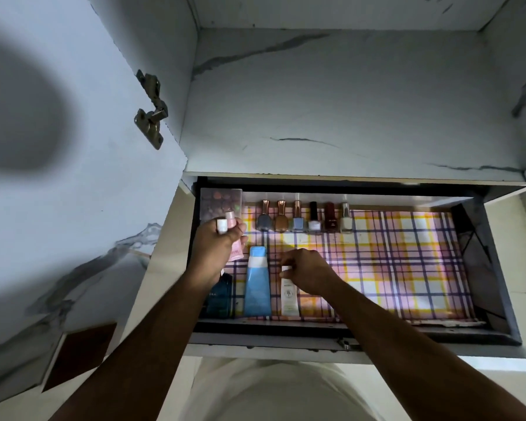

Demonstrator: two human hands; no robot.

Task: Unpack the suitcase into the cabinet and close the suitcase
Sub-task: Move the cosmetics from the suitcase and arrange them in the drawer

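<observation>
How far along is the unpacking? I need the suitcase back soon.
Partly done, as far as this view shows. Six nail polish bottles stand along the back of the drawer, with a blue tube in front. The right hand is setting down a white tube; the left hand holds two small pink tubes. The suitcase is out of view, so closing it cannot be confirmed.

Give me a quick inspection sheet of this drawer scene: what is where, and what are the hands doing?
Surface: plaid liner covering the drawer floor.
Job's things: six nail polish bottles in a row at the back; blue tube, white tube, dark bottle, makeup palette.
Clutter: nothing seen.
Grips: left hand holds pink tubes; right hand pinches the white tube's cap.
Cables: nothing seen.
Surroundings: marbled cabinet, open door with hinge.
</observation>
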